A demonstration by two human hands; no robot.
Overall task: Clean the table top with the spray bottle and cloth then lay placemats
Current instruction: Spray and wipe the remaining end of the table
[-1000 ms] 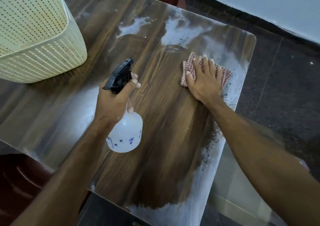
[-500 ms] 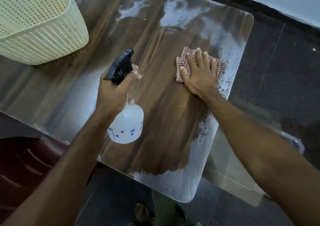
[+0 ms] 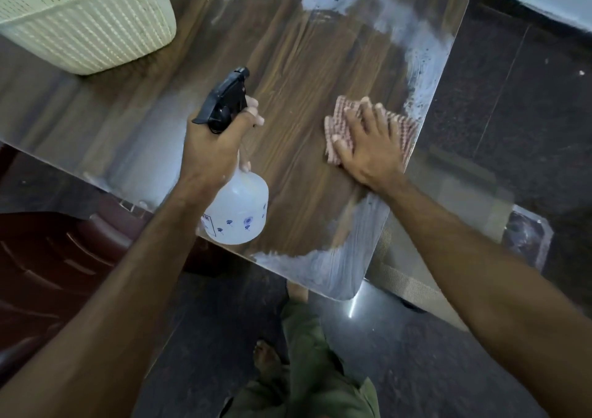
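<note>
Both arms reach out: left hand (image 3: 214, 148) grips the spray bottle (image 3: 235, 208) (held aloft), right hand (image 3: 368, 148) presses flat, fingers spread, on cloth (image 3: 336, 123).

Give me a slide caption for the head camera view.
Right hand presses cloth on table; left hand holds spray bottle.

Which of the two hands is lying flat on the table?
The right hand, its fingers spread flat on the checked cloth. The left hand instead grips the spray bottle, lifted off the table top.
</note>
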